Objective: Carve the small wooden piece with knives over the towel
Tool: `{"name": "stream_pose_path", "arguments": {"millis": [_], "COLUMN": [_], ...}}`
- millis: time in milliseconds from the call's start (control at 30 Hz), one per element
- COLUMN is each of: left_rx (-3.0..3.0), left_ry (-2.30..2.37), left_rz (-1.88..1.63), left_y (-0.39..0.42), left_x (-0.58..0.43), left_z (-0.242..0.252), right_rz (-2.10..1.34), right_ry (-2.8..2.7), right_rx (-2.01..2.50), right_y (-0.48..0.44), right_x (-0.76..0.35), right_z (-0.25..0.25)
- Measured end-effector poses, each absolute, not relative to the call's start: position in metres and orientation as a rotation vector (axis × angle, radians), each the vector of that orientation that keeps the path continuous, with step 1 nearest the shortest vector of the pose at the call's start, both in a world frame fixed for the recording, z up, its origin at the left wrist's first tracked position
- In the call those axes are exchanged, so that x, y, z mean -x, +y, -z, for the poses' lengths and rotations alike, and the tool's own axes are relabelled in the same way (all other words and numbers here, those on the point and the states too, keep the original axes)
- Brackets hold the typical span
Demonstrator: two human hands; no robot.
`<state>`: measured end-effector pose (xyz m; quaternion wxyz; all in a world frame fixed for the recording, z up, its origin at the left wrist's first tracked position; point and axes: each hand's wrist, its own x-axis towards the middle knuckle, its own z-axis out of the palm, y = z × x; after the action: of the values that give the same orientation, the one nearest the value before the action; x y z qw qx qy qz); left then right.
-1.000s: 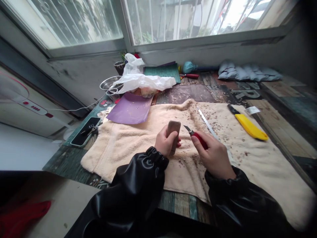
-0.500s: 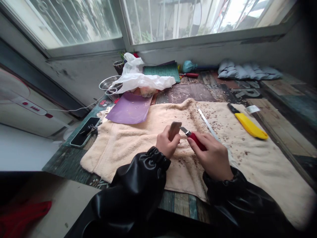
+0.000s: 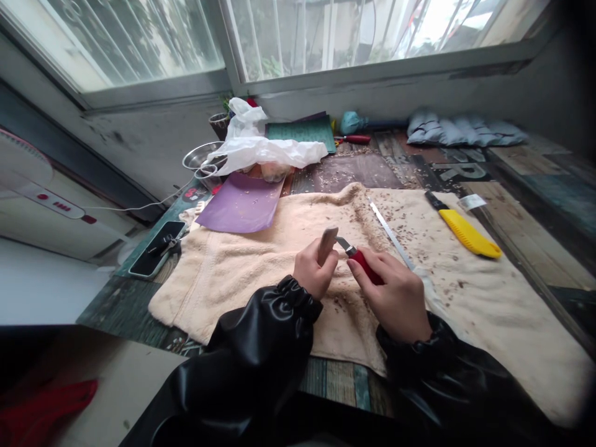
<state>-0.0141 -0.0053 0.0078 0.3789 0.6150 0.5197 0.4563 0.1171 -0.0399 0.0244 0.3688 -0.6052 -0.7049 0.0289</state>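
Note:
My left hand is closed around a small brown piece of wood, whose rounded upper end sticks out above the fingers. In my right hand is a carving knife with a red handle and a short metal blade. The blade tip is at the right side of the wood; whether it touches, I cannot tell. Both hands are over a cream towel strewn with brown shavings. A thin saw blade lies on the towel beyond my right hand.
A yellow-handled tool lies at the right on the towel. Purple sandpaper-like sheet, white plastic bag and metal bowl are at the back left. A phone with keys on it lies left. Grey cushioned packs rest by the window.
The wood is turned slightly in my left hand, showing a narrower side. My right hand and the knife have shifted a little left. The whole view has moved slightly.

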Motion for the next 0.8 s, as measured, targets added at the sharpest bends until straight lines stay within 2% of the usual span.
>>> {"name": "stream_pose_path", "arguments": {"millis": [200,800], "left_rx": [-1.554,-1.686], "left_ry": [1.312,1.215], "left_rz": [-1.135,-1.057], "left_y": [-0.005,0.002], "left_x": [0.017,0.027], "left_z": [-0.012,-0.018], "right_rz": [-0.020,-0.168], "right_ry": [-1.781,-1.838], "right_rx": [1.581,1.494], "right_y": [-0.038,-0.035], "right_x": [-0.120,-0.134], "right_z": [-0.025,-0.042]}}
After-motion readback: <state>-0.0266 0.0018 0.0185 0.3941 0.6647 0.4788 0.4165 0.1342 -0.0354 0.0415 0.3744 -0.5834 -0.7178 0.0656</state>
